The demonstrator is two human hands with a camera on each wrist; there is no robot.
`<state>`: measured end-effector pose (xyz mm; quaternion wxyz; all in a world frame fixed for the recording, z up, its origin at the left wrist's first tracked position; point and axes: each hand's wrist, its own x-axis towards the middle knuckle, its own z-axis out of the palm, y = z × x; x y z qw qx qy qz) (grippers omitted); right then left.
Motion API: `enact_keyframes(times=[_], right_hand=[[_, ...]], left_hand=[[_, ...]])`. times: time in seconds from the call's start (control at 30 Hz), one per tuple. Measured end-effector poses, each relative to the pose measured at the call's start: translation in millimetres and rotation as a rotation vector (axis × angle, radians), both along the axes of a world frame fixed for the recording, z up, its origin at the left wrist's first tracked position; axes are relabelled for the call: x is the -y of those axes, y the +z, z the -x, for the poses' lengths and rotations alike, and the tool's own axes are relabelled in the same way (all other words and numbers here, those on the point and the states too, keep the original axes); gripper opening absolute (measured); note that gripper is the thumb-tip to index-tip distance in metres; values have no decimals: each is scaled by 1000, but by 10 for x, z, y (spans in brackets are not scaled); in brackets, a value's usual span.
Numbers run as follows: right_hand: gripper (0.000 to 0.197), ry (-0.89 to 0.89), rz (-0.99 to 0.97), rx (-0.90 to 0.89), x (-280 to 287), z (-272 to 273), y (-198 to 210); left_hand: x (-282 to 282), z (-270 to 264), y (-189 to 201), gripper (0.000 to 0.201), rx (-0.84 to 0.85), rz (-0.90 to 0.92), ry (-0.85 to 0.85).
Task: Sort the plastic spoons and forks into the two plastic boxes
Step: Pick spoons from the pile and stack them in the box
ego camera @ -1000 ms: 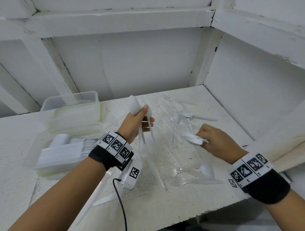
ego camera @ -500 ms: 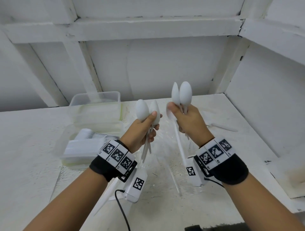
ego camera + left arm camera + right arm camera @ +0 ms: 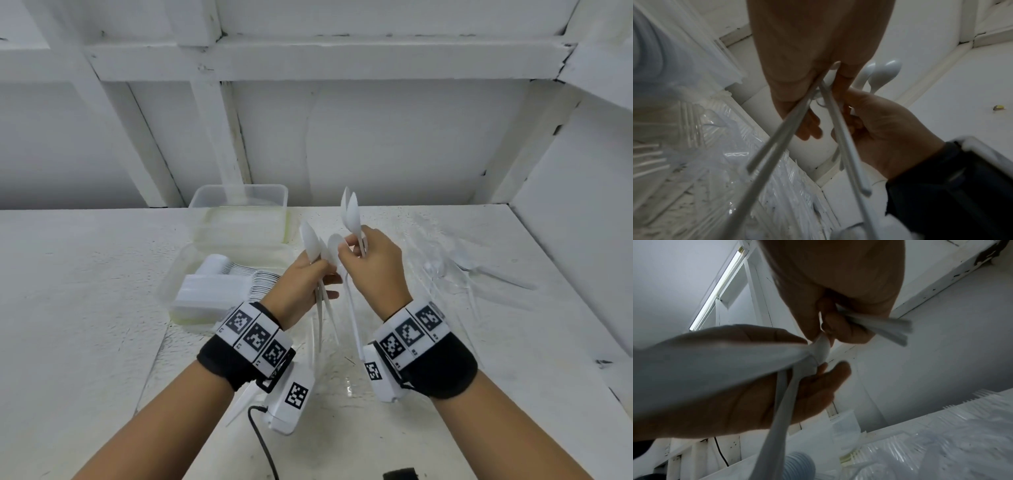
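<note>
In the head view both hands are raised over the table's middle, almost touching. My left hand [image 3: 318, 274] grips two or three white plastic spoons [image 3: 311, 244], bowls up and handles hanging down. My right hand [image 3: 351, 248] holds two more spoons [image 3: 351, 214] upright, and its thumb and forefinger pinch a third spoon [image 3: 336, 247] right beside the left hand's bunch. The left wrist view shows the handles [image 3: 844, 138] crossing below my left hand. A clear box [image 3: 239, 209] stands at the back. In front of it a second box [image 3: 171, 291] holds stacked white cutlery.
Loose clear and white cutlery [image 3: 462, 270] and crinkled clear wrap lie on the table's right half. A white knife [image 3: 239, 407] lies near my left wrist. White walls and a beam close the back and right. The table's left part [image 3: 68, 308] is bare.
My right hand lifted spoons from the pile on the right and swung left. It has now met my left hand, which stayed raised with its own spoons.
</note>
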<state>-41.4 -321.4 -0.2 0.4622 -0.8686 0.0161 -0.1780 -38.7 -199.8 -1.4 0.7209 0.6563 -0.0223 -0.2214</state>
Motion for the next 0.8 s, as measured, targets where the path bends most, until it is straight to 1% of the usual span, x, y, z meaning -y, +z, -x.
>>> enact_keyframes(times=[0.1,0.17,0.23,0.33,0.4,0.47,0.53,0.6,0.63,0.67,0.73,0.77,0.8], right_hand=[[27,17,-98,-19,-101,-3,-1],[32,18,-114,-49,-148,10,22],[38,47,-144,-82,-167,30,44],[45,101,-192,-126,-176,97,101],[43,129,-189,-124,-170,134,125],[36,146,-153,-127,-162,143,122],[32,128,-136,-122,-150,133,105],[23,98,-122,-101,-134,129,102],[20,88,-107,-96,-131,127,100],[20,85,-93,-95,-128,128,95],[23,86,-83,-102,-123,124,69],[23,84,-82,-105,-126,123,62],[24,84,-81,-108,-128,125,54]], left_hand=[[-9,33,18,30,28,30,-53],[-24,50,29,28,62,25,-77],[-55,16,-9,24,80,-11,-68],[-92,-60,-92,32,95,-114,-19],[-94,-84,-119,39,118,-163,-3],[-88,-71,-114,47,168,-203,-28],[-72,-25,-82,50,242,-270,-74],[-60,18,-43,61,269,-331,-115],[-53,39,-24,59,274,-341,-127],[-45,59,-3,49,284,-338,-142],[-36,73,23,24,295,-322,-158],[-35,72,37,21,303,-311,-167],[-37,66,33,23,314,-298,-170]])
